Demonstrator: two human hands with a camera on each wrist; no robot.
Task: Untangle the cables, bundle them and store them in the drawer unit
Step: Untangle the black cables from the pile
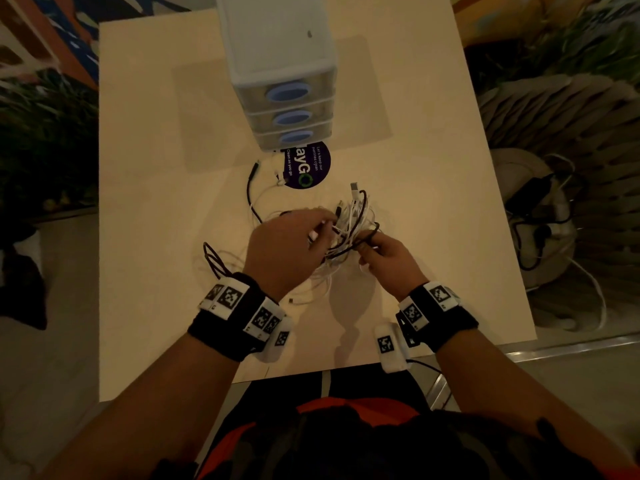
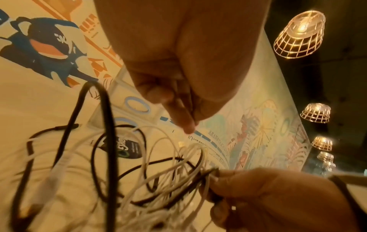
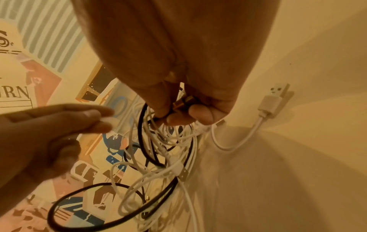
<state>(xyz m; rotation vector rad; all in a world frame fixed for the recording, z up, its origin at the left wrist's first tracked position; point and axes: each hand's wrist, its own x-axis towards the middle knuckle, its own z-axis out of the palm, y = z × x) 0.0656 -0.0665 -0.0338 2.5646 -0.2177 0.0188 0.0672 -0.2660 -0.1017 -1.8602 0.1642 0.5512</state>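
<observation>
Translucent plastic drawer unit (image 1: 289,98), smooth

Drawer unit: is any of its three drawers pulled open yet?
No, in the head view all three drawers of the drawer unit sit flush and closed.

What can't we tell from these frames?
- Cable count: the tangle overlaps itself in every view; blurred in left wrist.
- Drawer contents: the drawer unit is closed, fronts too dim in head view.
- What the left hand pinches: blurred white bit in right wrist view.
- Plug in the right hand: fingers cover most of it.
</observation>
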